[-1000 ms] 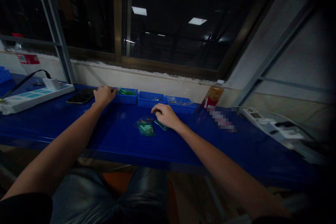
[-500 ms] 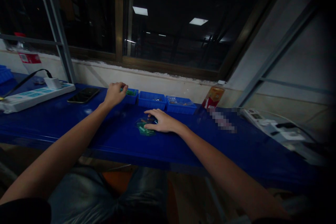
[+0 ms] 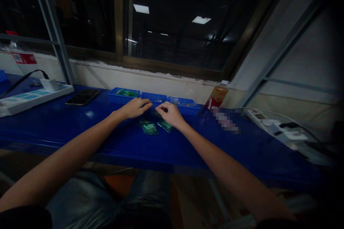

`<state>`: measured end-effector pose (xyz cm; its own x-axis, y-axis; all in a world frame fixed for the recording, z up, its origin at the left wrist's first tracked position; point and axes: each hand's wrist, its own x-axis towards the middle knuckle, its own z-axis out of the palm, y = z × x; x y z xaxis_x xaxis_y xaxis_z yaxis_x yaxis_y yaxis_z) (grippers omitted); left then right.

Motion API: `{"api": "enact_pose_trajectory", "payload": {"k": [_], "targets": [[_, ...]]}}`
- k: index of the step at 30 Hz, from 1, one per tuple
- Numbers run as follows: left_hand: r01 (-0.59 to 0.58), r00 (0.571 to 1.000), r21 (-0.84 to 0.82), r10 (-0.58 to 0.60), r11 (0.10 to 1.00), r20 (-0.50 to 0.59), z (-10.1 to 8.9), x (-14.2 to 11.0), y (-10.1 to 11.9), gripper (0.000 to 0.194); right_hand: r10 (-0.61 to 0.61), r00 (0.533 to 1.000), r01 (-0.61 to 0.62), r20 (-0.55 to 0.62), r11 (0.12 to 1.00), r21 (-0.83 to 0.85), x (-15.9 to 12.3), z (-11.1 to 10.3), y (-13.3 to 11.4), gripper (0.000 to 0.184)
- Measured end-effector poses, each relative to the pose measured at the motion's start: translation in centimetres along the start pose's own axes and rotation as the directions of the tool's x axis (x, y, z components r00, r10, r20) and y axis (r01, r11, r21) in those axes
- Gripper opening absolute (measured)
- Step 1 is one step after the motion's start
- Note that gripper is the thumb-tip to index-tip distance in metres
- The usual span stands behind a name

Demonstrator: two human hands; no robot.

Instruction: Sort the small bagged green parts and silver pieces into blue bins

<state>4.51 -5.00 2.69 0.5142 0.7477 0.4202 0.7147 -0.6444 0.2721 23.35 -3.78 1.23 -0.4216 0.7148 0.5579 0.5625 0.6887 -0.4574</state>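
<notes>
blue trays (image 3: 156, 97) just behind hands; phone (image 3: 82, 97) far left.

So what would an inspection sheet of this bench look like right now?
Surface: blue bench, dimly lit.
Job's things: green boards and lie flat near both hands; three blue trays in a row behind, the left one holding green parts.
Clutter: phone, orange packet, a white device at far right.
Hands: left hand and right hand meet fingertip to fingertip above the boards; whether they pinch anything, cannot tell.
Cables: black cord into a power strip.
Surroundings: dark window, metal frame post.
</notes>
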Motion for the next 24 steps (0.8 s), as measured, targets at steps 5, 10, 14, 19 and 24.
{"api": "enact_pose_trajectory", "payload": {"k": [5, 10, 14, 19, 24], "targets": [[0.025, 1.0, -0.122, -0.026, 0.992, -0.013, -0.7, -0.2, 0.2, 0.035, 0.162, 0.987, -0.154, 0.012, 0.916, 0.371, 0.2, 0.1, 0.7, 0.02], [0.04, 0.999, -0.375, -0.029, 0.926, 0.035, 0.0, -0.1, 0.2, 0.025, 0.227, 0.963, -0.269, 0.145, 0.793, 0.547, -0.2, 0.7, -0.3, 0.017], [0.058, 0.998, -0.522, -0.059, 0.851, 0.014, 0.7, 0.3, -0.1, 0.016, 0.247, 0.956, -0.291, 0.156, 0.769, 0.568, -0.2, 0.8, -0.5, 0.018], [0.04, 0.99, -0.577, -0.112, 0.815, -0.089, 0.7, 0.4, -0.4, 0.011, 0.203, 0.975, -0.222, 0.093, 0.852, 0.474, -0.1, 0.7, -0.3, 0.011], [0.027, 0.991, -0.582, -0.097, 0.812, -0.09, 0.6, 0.3, -0.1, 0.011, 0.113, 0.994, -0.108, 0.002, 0.947, 0.303, -0.3, 0.5, -0.6, 0.012]]}}
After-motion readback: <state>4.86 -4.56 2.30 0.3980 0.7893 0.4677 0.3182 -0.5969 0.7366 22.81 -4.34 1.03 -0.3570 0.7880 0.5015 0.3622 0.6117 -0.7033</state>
